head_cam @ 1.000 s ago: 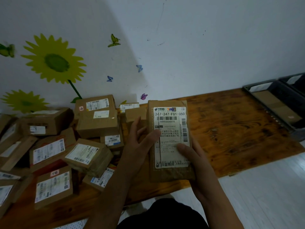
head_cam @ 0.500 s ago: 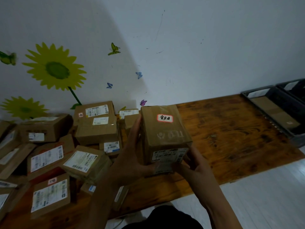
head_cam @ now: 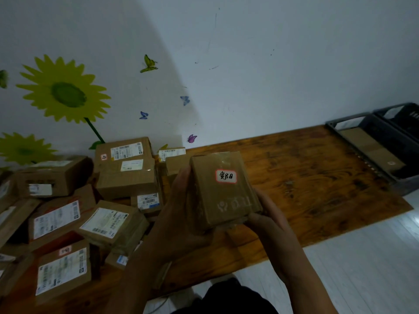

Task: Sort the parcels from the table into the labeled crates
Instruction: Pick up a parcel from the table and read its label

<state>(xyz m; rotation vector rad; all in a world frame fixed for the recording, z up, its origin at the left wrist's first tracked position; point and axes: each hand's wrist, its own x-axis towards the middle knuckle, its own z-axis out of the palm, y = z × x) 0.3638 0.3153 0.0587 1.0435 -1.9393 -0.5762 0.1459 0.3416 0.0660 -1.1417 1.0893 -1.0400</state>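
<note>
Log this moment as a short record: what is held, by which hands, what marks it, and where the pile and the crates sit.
held item: brown parcel, lifted above the table
left hand: grips the parcel's left side
right hand: grips its lower right corner
marking: small red-edged sticker with handwritten characters on the face turned up
pile: many labelled parcels on the table's left part
crates: dark crates at the table's far right; the nearer one holds cardboard

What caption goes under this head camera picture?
Both hands, left hand and right hand, hold a brown parcel with a red-edged sticker above the wooden table.
</note>
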